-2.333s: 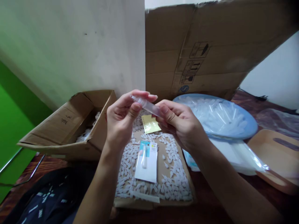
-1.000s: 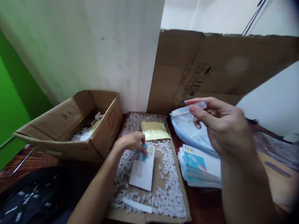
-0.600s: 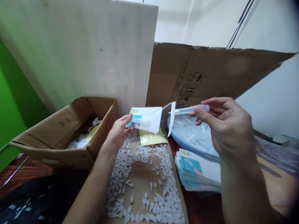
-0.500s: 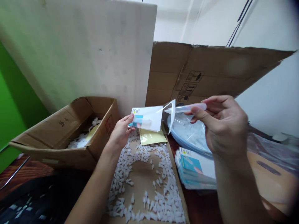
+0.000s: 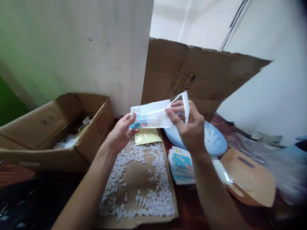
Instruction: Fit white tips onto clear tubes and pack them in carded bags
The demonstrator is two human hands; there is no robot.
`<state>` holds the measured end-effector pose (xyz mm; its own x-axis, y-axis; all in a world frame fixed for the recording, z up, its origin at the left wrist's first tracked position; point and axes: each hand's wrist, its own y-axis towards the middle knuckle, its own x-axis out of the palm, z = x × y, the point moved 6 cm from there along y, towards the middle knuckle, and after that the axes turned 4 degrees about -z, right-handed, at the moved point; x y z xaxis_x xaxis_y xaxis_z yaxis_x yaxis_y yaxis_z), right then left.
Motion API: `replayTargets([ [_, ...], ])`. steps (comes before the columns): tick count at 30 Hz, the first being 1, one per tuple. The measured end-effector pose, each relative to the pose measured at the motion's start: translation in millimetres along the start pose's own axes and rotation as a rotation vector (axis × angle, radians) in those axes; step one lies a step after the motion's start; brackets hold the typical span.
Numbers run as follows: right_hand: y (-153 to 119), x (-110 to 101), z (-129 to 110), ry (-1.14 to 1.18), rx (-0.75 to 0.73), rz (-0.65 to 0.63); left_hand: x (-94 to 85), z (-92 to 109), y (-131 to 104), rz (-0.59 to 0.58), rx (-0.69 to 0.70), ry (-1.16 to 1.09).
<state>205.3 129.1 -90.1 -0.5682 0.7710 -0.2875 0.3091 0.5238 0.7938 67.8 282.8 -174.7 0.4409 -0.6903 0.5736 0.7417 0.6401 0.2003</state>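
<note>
My left hand pinches the closed left end of a clear plastic bag between thumb and fingers. Inside the bag lies a white and blue printed card. My right hand has its fingertips in the bag's mouth, closed on the end of a translucent plastic tube. Most of this tube lies along the card and shows only faintly through the film. Below the hands, many small white nozzle tips are scattered over a cardboard sheet, beside a yellow packet.
A stack of bagged cards lies right of the sheet. Behind it sits a round light-blue container, and farther right a tan plastic basin. An open cardboard box stands on the left. A large cardboard panel leans at the back.
My right hand has moved left, bringing the tube from outside the bag's mouth into the bag. My left hand keeps hold of the bag. The view has shifted somewhat.
</note>
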Motion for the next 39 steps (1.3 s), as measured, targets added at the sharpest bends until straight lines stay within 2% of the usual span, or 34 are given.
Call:
replayTargets([
  [6, 2, 14, 8, 0.021, 0.055, -0.297, -1.8, 1, -1, 0.003, -0.012, 0.021],
  [8, 2, 14, 14, 0.036, 0.101, -0.303, -1.9, 2, 0, -0.007, -0.007, 0.023],
  [10, 3, 10, 20, 0.082, 0.148, -0.232, -0.8, 5, 0, -0.018, 0.006, 0.011],
  [12, 2, 7, 26, 0.111, 0.176, -0.215, 0.5, 7, 0, -0.016, 0.014, -0.022],
  [17, -2, 14, 33, 0.067, 0.292, -0.447, 3.3, 7, 1, -0.015, 0.002, -0.083],
  [23, -3, 13, 28, 0.033, 0.380, -0.423, 5.4, 8, 0, -0.050, 0.000, -0.098],
  [26, -5, 16, 32, 0.073, 0.395, -0.470, 9.1, 11, -3, -0.097, 0.004, -0.090],
  [28, -5, 15, 37, 0.086, 0.373, -0.494, 12.4, 12, -6, -0.138, -0.009, -0.091],
  [33, -3, 13, 34, 0.088, 0.178, -0.593, 22.9, 9, -11, -0.233, -0.059, -0.125],
  [37, 0, 4, 21, 0.047, 0.117, -0.469, 28.2, 7, -11, -0.229, -0.068, -0.148],
  [39, 1, 3, 18, 0.048, 0.126, -0.449, 28.9, 8, -12, -0.223, -0.064, -0.144],
])
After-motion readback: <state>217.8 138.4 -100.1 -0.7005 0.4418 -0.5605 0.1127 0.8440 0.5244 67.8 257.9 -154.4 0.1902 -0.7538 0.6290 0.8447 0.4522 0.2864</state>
